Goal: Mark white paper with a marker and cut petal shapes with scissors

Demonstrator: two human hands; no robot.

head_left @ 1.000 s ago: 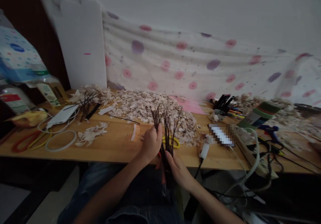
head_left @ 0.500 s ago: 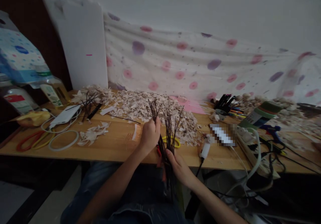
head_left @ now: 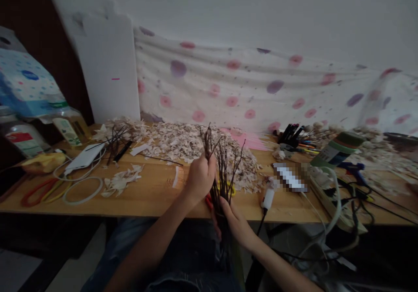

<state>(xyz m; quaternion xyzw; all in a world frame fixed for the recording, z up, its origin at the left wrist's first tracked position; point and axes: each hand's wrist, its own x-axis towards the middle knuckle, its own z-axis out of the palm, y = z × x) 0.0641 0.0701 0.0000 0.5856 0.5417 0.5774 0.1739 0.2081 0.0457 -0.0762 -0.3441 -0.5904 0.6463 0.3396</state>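
Thin dark twigs (head_left: 223, 170) stand upright in a bundle over the table's front edge. My right hand (head_left: 233, 218) is closed around the bundle low down, thumb on its near side. Higher up and to the left, my left hand (head_left: 201, 174) is wrapped around part of the twigs, whose tips stick out above its fist. Behind the bundle, a yellow loop (head_left: 231, 189), perhaps a scissor handle, shows in part. Something red lies by the twigs below my left hand, mostly hidden.
A heap of pale, papery flakes (head_left: 176, 139) covers the table's middle. At right are a white device with a black cord (head_left: 268, 196), a blurred-out phone (head_left: 290, 177), a green-capped container (head_left: 339, 149) and a power strip (head_left: 336, 207). Orange-handled scissors (head_left: 34, 192) and a white power bank (head_left: 84, 157) lie left.
My left hand has shifted slightly right, closer to the bundle in my right hand. The right hand keeps its grip; the view has tilted up a little.
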